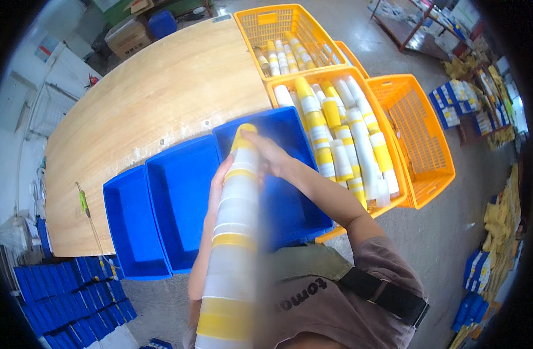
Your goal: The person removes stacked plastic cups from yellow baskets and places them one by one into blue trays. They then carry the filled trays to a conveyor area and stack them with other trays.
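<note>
A long stack of nested cups [234,232], banded in white and yellow, rises from the lower edge toward the middle of the head view. My left hand [219,177] is closed around its left side, partly hidden behind it. My right hand [269,152] grips the right side near the far end, just under the yellow cup at the tip. Below my hands are three blue bins, a right one [298,131], a middle one [179,192] and a narrower left one [132,215]. Blur hides part of the right bin beside the stack.
A yellow crate [388,136] full of similar cup stacks [336,134] stands to the right. Behind it another yellow crate [260,11] holds several more, and a third crate [426,139] is farther right. On the wooden table [150,104] lies a thin green-handled tool [83,200].
</note>
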The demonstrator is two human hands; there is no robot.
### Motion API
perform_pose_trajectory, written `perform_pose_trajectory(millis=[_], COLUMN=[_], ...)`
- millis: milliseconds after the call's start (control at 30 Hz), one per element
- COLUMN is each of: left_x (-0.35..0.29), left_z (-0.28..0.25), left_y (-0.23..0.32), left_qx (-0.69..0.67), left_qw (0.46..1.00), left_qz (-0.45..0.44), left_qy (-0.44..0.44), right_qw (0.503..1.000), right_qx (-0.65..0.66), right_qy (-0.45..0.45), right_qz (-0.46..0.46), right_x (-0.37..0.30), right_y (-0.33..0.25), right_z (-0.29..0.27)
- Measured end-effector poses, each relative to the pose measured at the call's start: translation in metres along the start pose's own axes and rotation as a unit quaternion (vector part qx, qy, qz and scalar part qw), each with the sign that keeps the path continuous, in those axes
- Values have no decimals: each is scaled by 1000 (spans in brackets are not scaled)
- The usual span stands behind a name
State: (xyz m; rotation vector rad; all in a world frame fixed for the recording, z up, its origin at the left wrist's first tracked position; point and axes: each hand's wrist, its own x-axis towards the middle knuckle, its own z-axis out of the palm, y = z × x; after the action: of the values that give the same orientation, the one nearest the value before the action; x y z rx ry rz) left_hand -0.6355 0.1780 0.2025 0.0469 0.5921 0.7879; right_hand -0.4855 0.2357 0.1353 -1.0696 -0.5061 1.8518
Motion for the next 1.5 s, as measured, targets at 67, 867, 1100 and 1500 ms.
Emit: perform_pose_trajectory(millis=[67, 867, 1100, 1500], left_x=[-7, 34, 15, -11], left_z=[2, -45, -16, 26], left_y=[0, 4, 54, 30], left_qx=[-21, -130, -121, 69], left_qw=[1000, 980, 986, 995], left_qz=[7, 66, 113, 62], left_qy=[9, 136, 13, 48], right_qw=[991, 547, 933, 971], right_qx=[-40, -767, -220, 220], right_qy=[21, 27, 82, -94], right_qz=[-124, -334, -271, 11], right_x=[31, 311, 236, 31], right_y=[-20, -78, -42, 17], right_z=[1, -55, 7, -24])
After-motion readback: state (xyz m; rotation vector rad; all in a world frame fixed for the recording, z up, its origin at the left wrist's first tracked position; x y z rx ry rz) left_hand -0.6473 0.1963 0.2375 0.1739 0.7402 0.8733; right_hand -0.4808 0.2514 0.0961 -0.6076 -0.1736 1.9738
